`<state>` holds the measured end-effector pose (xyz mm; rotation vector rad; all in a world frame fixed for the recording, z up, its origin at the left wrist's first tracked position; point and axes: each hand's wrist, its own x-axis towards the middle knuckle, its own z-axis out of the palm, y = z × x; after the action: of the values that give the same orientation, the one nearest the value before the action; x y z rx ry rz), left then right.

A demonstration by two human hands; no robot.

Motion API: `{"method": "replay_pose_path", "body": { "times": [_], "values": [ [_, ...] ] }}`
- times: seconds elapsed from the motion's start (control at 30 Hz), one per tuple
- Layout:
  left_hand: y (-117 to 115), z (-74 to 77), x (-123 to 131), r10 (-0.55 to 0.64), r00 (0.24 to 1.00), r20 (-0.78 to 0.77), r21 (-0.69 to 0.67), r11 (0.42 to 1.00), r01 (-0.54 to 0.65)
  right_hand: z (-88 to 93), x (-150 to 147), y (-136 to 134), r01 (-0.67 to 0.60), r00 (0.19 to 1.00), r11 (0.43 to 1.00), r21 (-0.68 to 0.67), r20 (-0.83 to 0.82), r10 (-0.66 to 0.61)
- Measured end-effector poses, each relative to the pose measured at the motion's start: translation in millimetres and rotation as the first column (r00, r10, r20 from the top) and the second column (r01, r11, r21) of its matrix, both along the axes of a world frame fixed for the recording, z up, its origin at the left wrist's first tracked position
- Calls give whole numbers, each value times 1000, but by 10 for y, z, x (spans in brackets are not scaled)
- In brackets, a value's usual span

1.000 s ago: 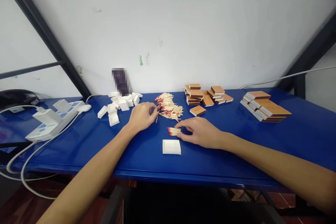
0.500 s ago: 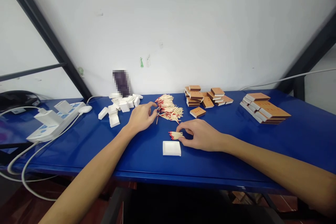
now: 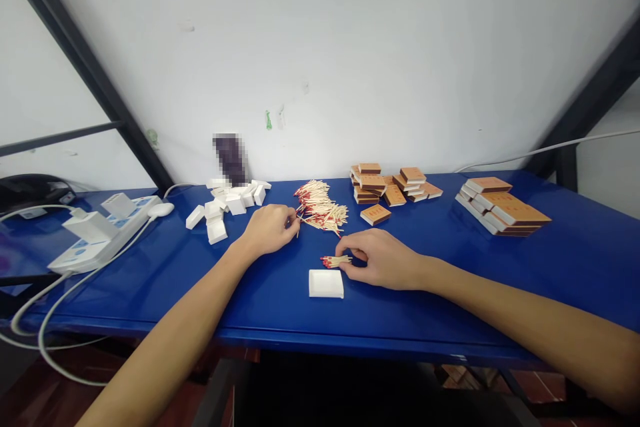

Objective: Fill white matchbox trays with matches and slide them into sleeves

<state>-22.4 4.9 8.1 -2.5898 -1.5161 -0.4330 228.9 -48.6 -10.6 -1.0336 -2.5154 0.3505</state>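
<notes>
Here, the match bundle (image 3: 334, 261) ran sideways along its long axis, just beyond the white tray (image 3: 326, 284) on the tabletop (image 3: 425, 313), red heads (image 3: 326, 262) pointing left. The right hand (image 3: 383, 260) pinched its plain end; the left hand (image 3: 269, 228) curled nearly closed beside the match pile (image 3: 321, 205), its hold unclear.

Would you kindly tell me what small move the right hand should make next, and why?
I would probably bring the small bundle of matches over the white tray: the right hand appears to pinch the bundle near its plain ends, and the tray lies open side up, just nearer the person.
</notes>
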Motion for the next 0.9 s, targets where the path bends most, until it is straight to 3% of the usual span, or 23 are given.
{"method": "replay_pose_path", "body": {
  "times": [0.13,0.3,0.4,0.6,0.73,0.9],
  "values": [
    [-5,6,-2,-20,1000,-8,-53,998,20,24,-1,-2,15,1000,1000,0,-6,-15],
    [-69,59,33,-218,973,75,-192,954,228,19,52,88,165,986,986,-1,-35,-165],
    [-95,63,48,-279,954,108,-216,930,296,-19,93,177,207,977,978,11,-45,-206],
    [-36,22,-1,-258,959,118,-149,950,274,-120,147,315,178,982,981,72,-79,-173],
    [12,12,-37,-258,964,63,-117,957,264,-147,172,356,89,994,990,106,-69,-82],
    [-4,1,-6,-266,962,62,-148,951,273,-59,86,395,-22,993,971,237,122,-7]
  ]
}}
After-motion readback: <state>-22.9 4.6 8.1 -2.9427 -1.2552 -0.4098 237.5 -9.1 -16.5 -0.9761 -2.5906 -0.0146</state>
